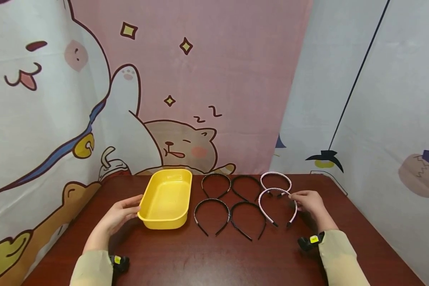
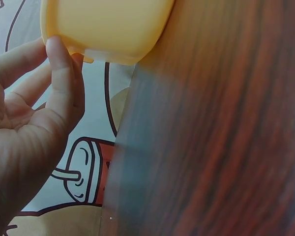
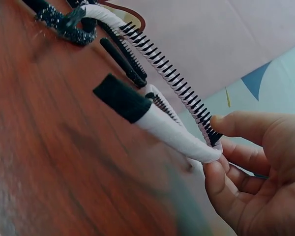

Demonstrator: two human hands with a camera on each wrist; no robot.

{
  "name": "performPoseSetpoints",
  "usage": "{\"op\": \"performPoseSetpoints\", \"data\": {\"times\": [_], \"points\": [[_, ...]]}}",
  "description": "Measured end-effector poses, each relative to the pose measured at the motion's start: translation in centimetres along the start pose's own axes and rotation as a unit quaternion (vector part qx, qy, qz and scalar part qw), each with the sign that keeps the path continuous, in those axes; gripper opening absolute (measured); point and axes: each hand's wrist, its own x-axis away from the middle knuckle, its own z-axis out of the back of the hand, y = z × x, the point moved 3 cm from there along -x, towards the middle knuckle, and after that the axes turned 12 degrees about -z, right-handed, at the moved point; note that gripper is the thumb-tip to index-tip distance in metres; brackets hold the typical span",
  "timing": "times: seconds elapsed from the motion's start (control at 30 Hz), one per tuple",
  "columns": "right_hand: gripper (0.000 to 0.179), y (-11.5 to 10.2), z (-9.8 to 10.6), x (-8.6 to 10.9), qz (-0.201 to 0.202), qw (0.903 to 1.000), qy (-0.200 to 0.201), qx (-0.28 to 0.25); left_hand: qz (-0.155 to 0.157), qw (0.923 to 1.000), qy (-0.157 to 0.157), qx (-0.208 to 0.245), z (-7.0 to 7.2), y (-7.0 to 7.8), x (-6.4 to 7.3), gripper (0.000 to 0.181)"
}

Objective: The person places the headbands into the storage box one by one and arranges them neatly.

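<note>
My left hand holds the left rim of a yellow plastic basin; in the left wrist view its fingers are bent at the basin's edge. A pale pink headband is pinched at its right side between the thumb and fingers of my right hand. The right wrist view shows small black teeth along this headband's inner side and a black tip on one end. Behind it lies another pale headband, which it partly overlaps in the head view.
Left of the pale headbands, dark ones lie in two rows: a black headband and another black headband behind, a speckled headband and a dark headband in front. A cartoon-printed curtain hangs beyond the brown table.
</note>
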Motion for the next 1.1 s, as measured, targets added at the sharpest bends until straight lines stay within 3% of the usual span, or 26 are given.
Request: {"op": "performPoseSetpoints", "data": {"times": [0.2, 0.63, 1.1], "points": [[0.043, -1.1, -0.2, -0.1, 0.002, 0.9998, -0.019, -0.009, 0.006, 1.0, 0.004, -0.002, -0.1, -0.6, 0.2, 0.058], [0.041, -3.8, -0.5, -0.2, 0.025, 0.999, -0.034, -0.011, 0.008, 0.9999, 0.003, -0.006, 0.0, -0.3, -0.2, 0.058], [0.038, -4.9, -1.6, -0.6, 0.032, 0.9983, -0.045, -0.02, 0.007, 0.9999, 0.004, 0.007, 0.1, -0.2, -0.2, 0.059]]}}
